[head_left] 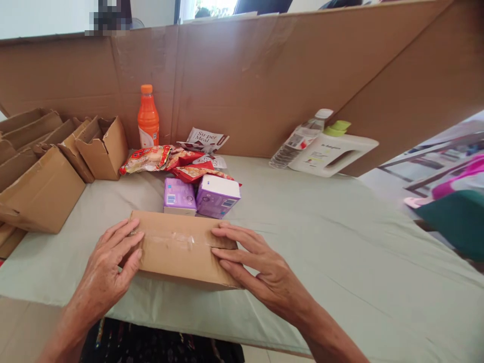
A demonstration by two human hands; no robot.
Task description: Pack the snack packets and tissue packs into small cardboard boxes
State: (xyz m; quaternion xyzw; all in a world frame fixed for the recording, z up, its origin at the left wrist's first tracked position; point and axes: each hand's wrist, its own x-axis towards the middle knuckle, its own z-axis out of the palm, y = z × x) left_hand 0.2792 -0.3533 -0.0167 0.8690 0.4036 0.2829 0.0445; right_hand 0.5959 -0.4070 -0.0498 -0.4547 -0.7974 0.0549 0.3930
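A closed cardboard box (pixel 177 252) lies near the front edge of the table, with clear tape along the seam of its top. My left hand (pixel 113 257) holds its left end, fingers over the corner and thumb on the near side. At the right end, my right hand (pixel 257 262) grips the box, its fingers spread on the top flap. Two purple-and-white packs, a left one (pixel 180 194) and a right one (pixel 219 196), stand just behind the box. Past them lie red snack packets (pixel 196 171) and a clear food bag (pixel 147 159).
Open cardboard boxes (pixel 45 186) crowd the left side. At the back stand an orange bottle (pixel 148 118), a tilted clear bottle (pixel 298 141) and a white jug (pixel 321 156) with a green cap. A tall cardboard wall (pixel 234 85) closes off the far side of the cloth-covered table (pixel 340 252).
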